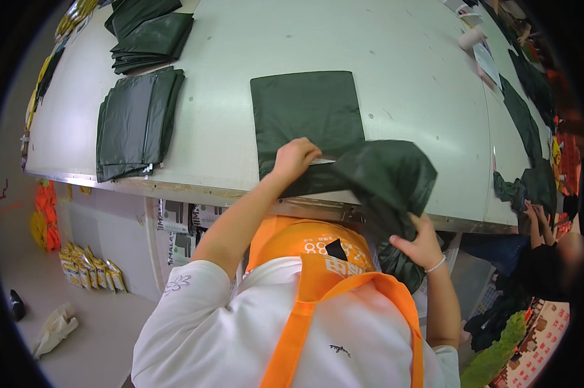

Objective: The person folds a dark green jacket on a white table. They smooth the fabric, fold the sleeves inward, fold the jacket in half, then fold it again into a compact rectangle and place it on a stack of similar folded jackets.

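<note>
A square of dark green, slightly shiny fabric (308, 107) lies flat on the table in front of me. At its near right side a bunched length of dark green fabric (392, 171) rises and hangs over the table edge; I cannot tell whether the two are one piece. My left hand (294, 158) is closed at the near edge of the square, fingertips pressed on the fabric beside a small white strip. My right hand (419, 247), lower and to the right, grips the hanging fabric, with the thumb in view and other fingers partly hidden.
Folded stacks of dark green fabric (140, 123) sit on the table (220, 39) at left. A white roll (471, 37) stands at far right. Another person's hands (536, 213) touch dark cloth at the right edge. Yellow packets (91, 268) are low at left.
</note>
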Action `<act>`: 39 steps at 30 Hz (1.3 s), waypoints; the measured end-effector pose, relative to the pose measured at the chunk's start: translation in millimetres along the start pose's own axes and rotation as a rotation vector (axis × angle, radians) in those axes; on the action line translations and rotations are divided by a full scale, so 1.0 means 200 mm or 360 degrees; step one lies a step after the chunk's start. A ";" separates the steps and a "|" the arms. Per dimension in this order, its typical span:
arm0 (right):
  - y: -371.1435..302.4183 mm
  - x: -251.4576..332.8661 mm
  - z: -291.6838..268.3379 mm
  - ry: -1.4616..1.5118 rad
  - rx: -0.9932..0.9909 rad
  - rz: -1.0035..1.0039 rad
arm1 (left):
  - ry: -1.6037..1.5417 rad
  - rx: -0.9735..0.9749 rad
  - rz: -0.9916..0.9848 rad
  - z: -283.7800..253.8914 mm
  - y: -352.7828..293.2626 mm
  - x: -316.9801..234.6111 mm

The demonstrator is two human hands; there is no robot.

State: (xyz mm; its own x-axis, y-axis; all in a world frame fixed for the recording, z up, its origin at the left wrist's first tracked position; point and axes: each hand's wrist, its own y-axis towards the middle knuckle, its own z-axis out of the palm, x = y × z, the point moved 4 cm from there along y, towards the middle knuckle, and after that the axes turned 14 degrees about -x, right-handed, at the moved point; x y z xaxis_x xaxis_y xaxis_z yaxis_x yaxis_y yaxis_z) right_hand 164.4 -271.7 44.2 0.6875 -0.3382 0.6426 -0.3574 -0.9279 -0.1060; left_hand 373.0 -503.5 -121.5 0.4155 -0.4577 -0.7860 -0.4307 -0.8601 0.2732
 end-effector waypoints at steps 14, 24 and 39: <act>0.43 0.10 0.49 0.0317 0.0567 -0.0266 | -0.0373 0.0458 -0.0211 -0.51 0.27 -0.29; 0.49 0.12 0.45 0.0235 0.0496 0.0018 | -0.0416 0.0055 -0.1197 -0.25 -0.17 0.14; 0.51 0.21 0.49 -0.0195 -0.0427 -0.0545 | 0.0219 0.0814 0.0091 -0.33 -0.02 -0.82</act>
State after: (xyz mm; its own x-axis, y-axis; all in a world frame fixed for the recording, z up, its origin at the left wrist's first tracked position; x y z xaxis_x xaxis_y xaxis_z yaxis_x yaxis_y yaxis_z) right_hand 218.3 -396.2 -14.7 0.8586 -0.0500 0.5103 -0.2365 -0.9217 0.3076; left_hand 359.7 -440.3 43.3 0.4663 -0.5553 -0.6887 -0.7771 -0.6291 -0.0189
